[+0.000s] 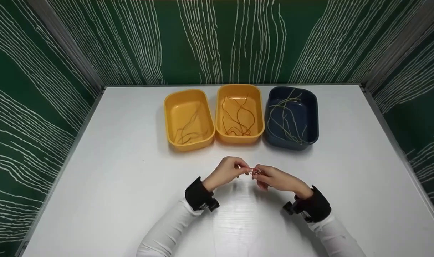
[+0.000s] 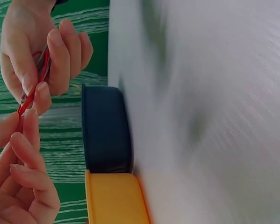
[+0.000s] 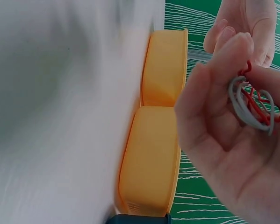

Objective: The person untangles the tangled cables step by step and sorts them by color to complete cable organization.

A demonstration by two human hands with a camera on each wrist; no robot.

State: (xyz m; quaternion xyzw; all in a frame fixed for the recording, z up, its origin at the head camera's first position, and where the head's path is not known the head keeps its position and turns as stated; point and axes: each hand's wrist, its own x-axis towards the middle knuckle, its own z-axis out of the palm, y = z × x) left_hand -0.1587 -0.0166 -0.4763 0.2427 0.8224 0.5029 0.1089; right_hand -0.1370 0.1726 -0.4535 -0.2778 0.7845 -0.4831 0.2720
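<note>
Both hands meet above the white table, in front of three bins. My right hand [image 1: 281, 178] holds a small coiled bundle of red and grey wires [image 3: 248, 109], its loops lying between thumb and fingers in the right wrist view. With thumb and fingertips, my left hand [image 1: 224, 172] pinches the red wire [image 2: 24, 108] at the end of that bundle. In the left wrist view the red strand runs from the left fingertips up into the right hand, with grey loops beside it. Part of the bundle is hidden by the right fingers.
Beyond the hands stand a left yellow bin [image 1: 192, 146], a middle yellow bin [image 1: 240, 139] and a dark blue bin [image 1: 290, 144], side by side. Thin loose strands lie in each. The white table [image 1: 106, 185] is bordered by green walls with pale streaks.
</note>
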